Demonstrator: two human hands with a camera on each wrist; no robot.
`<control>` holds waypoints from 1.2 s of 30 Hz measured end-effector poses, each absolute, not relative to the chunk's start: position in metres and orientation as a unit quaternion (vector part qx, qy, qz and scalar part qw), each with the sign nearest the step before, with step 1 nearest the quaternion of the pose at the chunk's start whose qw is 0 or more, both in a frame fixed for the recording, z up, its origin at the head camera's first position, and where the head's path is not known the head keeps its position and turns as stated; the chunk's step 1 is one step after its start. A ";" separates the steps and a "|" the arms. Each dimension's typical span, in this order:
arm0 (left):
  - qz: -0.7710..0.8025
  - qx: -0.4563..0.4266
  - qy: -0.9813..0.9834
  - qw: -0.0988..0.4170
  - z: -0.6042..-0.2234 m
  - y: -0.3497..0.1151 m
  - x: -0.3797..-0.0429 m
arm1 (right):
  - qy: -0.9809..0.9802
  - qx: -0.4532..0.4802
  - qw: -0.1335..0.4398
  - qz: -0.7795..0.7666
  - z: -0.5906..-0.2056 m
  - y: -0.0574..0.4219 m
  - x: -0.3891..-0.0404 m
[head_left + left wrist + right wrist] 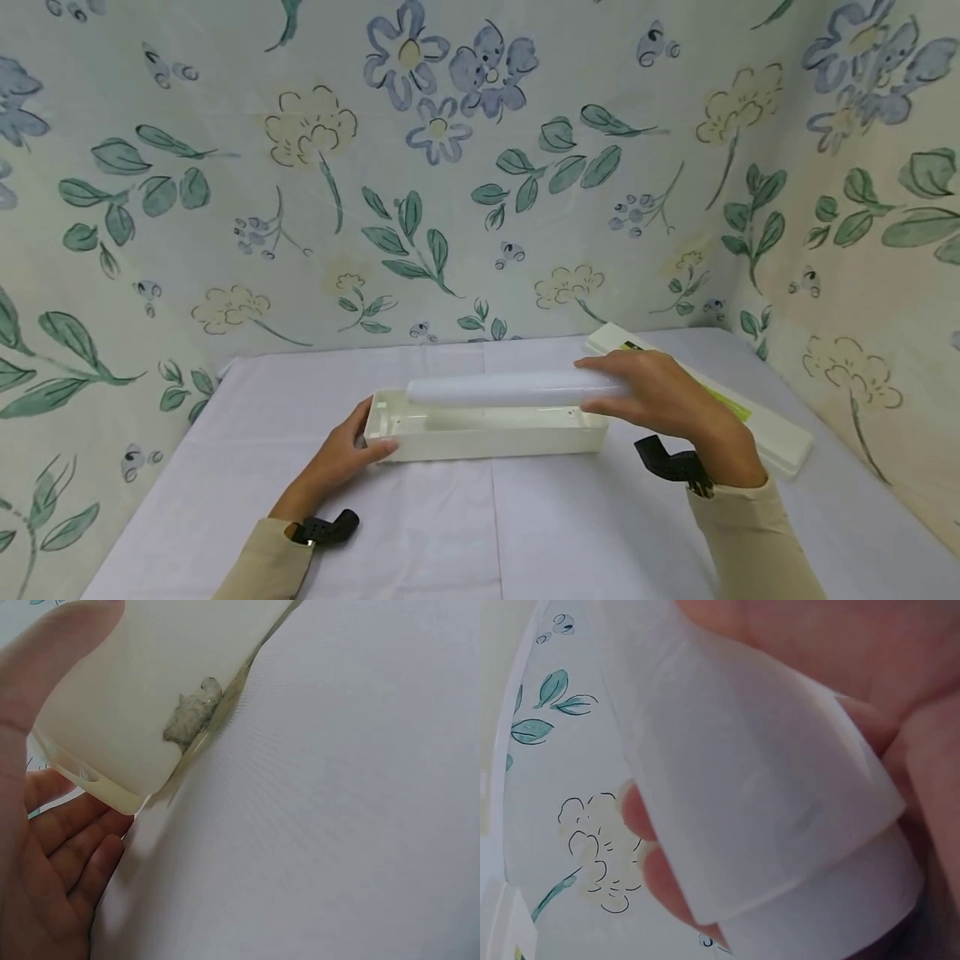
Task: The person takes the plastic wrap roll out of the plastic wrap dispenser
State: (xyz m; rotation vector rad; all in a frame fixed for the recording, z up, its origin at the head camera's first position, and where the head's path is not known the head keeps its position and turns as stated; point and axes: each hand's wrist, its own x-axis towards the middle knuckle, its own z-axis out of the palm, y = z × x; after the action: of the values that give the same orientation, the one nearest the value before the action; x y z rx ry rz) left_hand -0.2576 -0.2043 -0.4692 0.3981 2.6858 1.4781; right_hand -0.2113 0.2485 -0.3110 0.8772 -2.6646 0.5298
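Observation:
My right hand (660, 392) grips one end of a white roll of cling film (510, 389), its thumb and fingers wrapped round it. Up close in the right wrist view, a narrower core sticks out past the film (757, 787). The roll lies level over a long, cream-white dispenser box (487, 443), which is open at the top and stands on the table. My left hand (348, 450) holds the box's left end, thumb on the front wall and fingers round the end. In the left wrist view a greyish patch (193, 712) shows low on the box wall (150, 667).
A long white lid (780, 433) with a green and yellow label lies slantwise at the right, partly behind my right hand. White cloth (420, 533) covers the table. Flower-patterned fabric (450, 208) rises behind the table and along its right side.

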 end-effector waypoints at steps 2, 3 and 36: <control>0.479 0.127 0.868 0.025 -0.469 -0.205 -0.257 | -0.924 0.303 0.144 0.185 -0.310 0.249 -0.211; 0.479 0.127 0.868 0.025 -0.469 -0.205 -0.257 | -0.923 0.303 0.144 0.187 -0.310 0.249 -0.210; 0.463 0.118 0.878 0.023 -0.471 -0.205 -0.258 | -0.923 0.286 0.167 0.194 -0.309 0.259 -0.210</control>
State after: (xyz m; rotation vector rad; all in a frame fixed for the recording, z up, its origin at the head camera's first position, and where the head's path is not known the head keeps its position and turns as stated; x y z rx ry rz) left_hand -0.2575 -0.2046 -0.4710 0.3661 2.7194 1.4327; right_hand -0.2097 0.2591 -0.3087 0.8131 -2.6278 0.5512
